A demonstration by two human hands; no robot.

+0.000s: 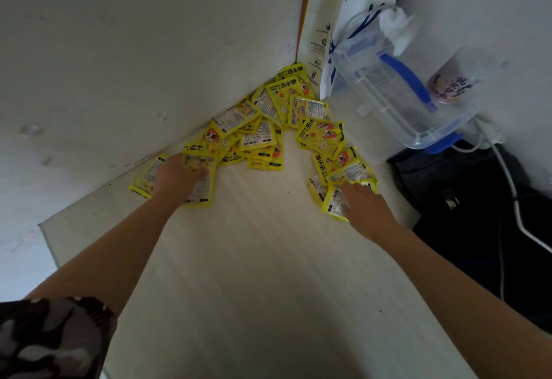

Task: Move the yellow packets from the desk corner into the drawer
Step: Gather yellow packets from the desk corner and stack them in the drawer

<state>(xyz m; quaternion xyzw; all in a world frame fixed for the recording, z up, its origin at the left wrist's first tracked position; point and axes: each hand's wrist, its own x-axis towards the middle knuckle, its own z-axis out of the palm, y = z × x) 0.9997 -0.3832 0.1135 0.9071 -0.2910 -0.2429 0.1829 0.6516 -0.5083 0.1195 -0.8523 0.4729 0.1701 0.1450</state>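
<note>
— Where are the yellow packets (pixel 263 127)?

— Heaped in the worktop (pixel 254 259) corner against the wall; I have the left hand (pixel 176 175) pressed flat on the left edge, fingers curling over one; the right hand (pixel 366 202) lies open on the right edge.

— Which step?

— Gathering, I'd say; next I need to rake both sides together, then find the drawer; it isn't in view.

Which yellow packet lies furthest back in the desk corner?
The packet at the very back of the pile, propped against the paper bag where the walls meet. All the others lie nearer the person, spreading out towards the two hands.
</note>
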